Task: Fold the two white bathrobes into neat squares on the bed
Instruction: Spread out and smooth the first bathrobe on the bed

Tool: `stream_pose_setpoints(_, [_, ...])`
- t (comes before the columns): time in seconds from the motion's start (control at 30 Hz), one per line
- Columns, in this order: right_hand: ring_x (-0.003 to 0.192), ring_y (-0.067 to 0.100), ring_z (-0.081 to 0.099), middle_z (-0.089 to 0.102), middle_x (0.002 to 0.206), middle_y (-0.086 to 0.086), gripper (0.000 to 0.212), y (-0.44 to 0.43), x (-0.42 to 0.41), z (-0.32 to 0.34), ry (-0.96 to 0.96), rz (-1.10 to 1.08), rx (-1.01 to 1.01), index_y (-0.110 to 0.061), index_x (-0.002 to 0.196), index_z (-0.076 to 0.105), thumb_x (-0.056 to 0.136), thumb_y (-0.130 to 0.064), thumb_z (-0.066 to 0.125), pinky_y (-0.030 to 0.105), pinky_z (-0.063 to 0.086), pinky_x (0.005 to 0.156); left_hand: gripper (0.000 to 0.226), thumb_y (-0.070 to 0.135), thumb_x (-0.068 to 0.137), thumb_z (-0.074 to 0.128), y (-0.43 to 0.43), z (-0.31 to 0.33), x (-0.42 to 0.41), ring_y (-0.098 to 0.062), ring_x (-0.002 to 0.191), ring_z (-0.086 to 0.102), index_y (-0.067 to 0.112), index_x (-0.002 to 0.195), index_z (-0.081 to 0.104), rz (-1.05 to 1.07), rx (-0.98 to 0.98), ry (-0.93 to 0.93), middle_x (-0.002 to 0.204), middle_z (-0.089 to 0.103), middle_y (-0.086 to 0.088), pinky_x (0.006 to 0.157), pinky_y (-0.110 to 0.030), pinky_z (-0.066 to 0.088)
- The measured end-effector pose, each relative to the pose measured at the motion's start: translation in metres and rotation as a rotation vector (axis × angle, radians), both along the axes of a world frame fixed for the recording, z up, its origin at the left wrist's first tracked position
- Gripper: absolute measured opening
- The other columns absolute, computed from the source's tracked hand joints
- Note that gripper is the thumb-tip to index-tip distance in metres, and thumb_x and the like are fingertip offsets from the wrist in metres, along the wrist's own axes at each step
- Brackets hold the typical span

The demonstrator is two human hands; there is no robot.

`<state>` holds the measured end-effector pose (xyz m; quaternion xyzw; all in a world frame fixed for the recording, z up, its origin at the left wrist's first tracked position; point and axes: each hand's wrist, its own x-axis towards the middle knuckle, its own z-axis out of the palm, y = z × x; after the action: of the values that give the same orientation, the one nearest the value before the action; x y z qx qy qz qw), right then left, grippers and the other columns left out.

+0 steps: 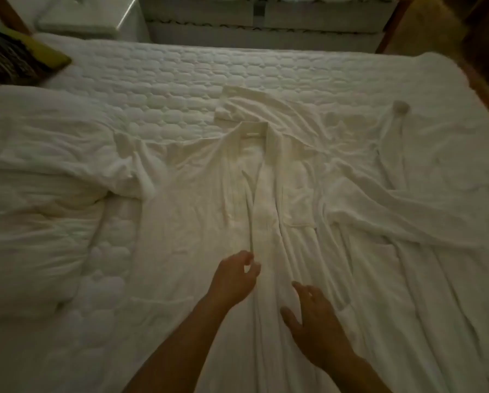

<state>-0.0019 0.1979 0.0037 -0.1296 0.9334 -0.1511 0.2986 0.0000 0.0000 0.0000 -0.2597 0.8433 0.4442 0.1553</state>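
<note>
Dim quilted white bed point(166, 66): we've one white cloth bathrobe point(198, 194) spread open mid-mattress, left hand point(233, 279) fingers pinching its front edge, right hand point(317, 319) released flat; smoothing step, we judge, sleeves folding inward next.

on my far left a dark striped cushion point(13, 62) with a yellow-green edge lies by a rumpled white duvet point(39, 194), a white nightstand point(79, 17) stands beyond it, and a small grey round thing point(401, 109) sits to my far right.
</note>
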Motion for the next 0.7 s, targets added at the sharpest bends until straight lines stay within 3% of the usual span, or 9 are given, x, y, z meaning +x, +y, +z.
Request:
stream_pose_setpoints(0.17, [0.133, 0.018, 0.044, 0.042, 0.15, 0.0, 0.059, -0.027, -0.063, -0.055, 0.088, 0.05, -0.096, -0.023, 0.153, 0.034, 0.1, -0.047, 0.048, 0.029, 0.036, 0.109, 0.049, 0.032, 0.102, 0.054, -0.018, -0.046, -0.086, -0.024, 0.125, 0.058, 0.014, 0.147, 0.047, 0.116, 0.054, 0.054, 0.143, 0.057, -0.006, 0.106, -0.04, 0.049])
stream_pose_setpoints(0.27, [0.122, 0.018, 0.051, 0.05, 0.14, 0.002, 0.055, -0.037, -0.079, -0.078, 0.113, 0.002, -0.134, -0.024, 0.147, 0.043, 0.098, -0.046, 0.053, 0.028, 0.04, 0.1, 0.057, 0.032, 0.098, 0.058, -0.015, -0.064, -0.114, -0.026, 0.121, 0.058, 0.012, 0.148, 0.04, 0.193, 0.157, -0.025, 0.135, 0.057, -0.006, 0.103, -0.043, 0.051])
stream_pose_setpoints(0.37, [0.117, 0.02, 0.052, 0.051, 0.135, 0.002, 0.052, -0.038, -0.082, -0.095, 0.146, 0.019, -0.136, -0.026, 0.143, 0.047, 0.095, -0.046, 0.057, 0.031, 0.043, 0.098, 0.044, 0.034, 0.094, 0.064, -0.016, -0.078, -0.127, -0.026, 0.111, 0.065, 0.012, 0.131, 0.056, 0.318, 0.283, -0.113, 0.121, 0.065, -0.003, 0.097, -0.042, 0.056])
stream_pose_setpoints(0.43, [0.12, 0.02, 0.049, 0.049, 0.136, 0.001, 0.053, -0.035, -0.081, -0.098, 0.163, 0.055, -0.123, -0.027, 0.144, 0.044, 0.096, -0.045, 0.055, 0.033, 0.041, 0.102, 0.031, 0.034, 0.095, 0.065, -0.013, -0.082, -0.121, -0.025, 0.1, 0.07, 0.011, 0.115, 0.069, 0.392, 0.306, -0.044, 0.107, 0.073, -0.006, 0.092, -0.043, 0.059])
stream_pose_setpoints(0.53, [0.118, 0.02, 0.05, 0.049, 0.133, 0.001, 0.056, -0.031, -0.082, -0.103, 0.18, 0.085, -0.122, -0.026, 0.148, 0.041, 0.096, -0.042, 0.055, 0.03, 0.04, 0.1, 0.024, 0.039, 0.093, 0.069, -0.001, -0.086, -0.089, -0.019, 0.091, 0.072, 0.019, 0.106, 0.069, 0.429, 0.318, -0.003, 0.097, 0.074, -0.002, 0.084, -0.041, 0.061])
stream_pose_setpoints(0.6, [0.111, 0.021, 0.054, 0.054, 0.127, 0.003, 0.056, -0.029, -0.085, -0.108, 0.199, 0.093, -0.137, -0.024, 0.145, 0.045, 0.094, -0.04, 0.06, 0.026, 0.04, 0.093, 0.018, 0.035, 0.089, 0.073, 0.013, -0.091, -0.052, -0.012, 0.082, 0.072, 0.026, 0.105, 0.07, 0.391, 0.437, -0.038, 0.091, 0.076, 0.002, 0.078, -0.036, 0.061])
stream_pose_setpoints(0.67, [0.108, 0.022, 0.055, 0.056, 0.123, 0.005, 0.055, -0.028, -0.085, -0.111, 0.208, 0.092, -0.152, -0.022, 0.142, 0.049, 0.091, -0.038, 0.064, 0.025, 0.039, 0.092, 0.003, 0.033, 0.09, 0.073, 0.033, -0.097, -0.012, -0.003, 0.068, 0.067, 0.03, 0.09, 0.071, 0.329, 0.371, -0.068, 0.077, 0.074, 0.005, 0.067, -0.024, 0.053])
stream_pose_setpoints(0.7, [0.108, 0.022, 0.054, 0.056, 0.122, 0.006, 0.055, -0.028, -0.084, -0.11, 0.213, 0.092, -0.155, -0.021, 0.141, 0.05, 0.091, -0.038, 0.064, 0.027, 0.041, 0.093, 0.01, 0.034, 0.091, 0.071, 0.043, -0.098, 0.005, -0.001, 0.066, 0.064, 0.031, 0.082, 0.069, 0.305, 0.279, -0.068, 0.073, 0.071, 0.007, 0.064, -0.018, 0.048])
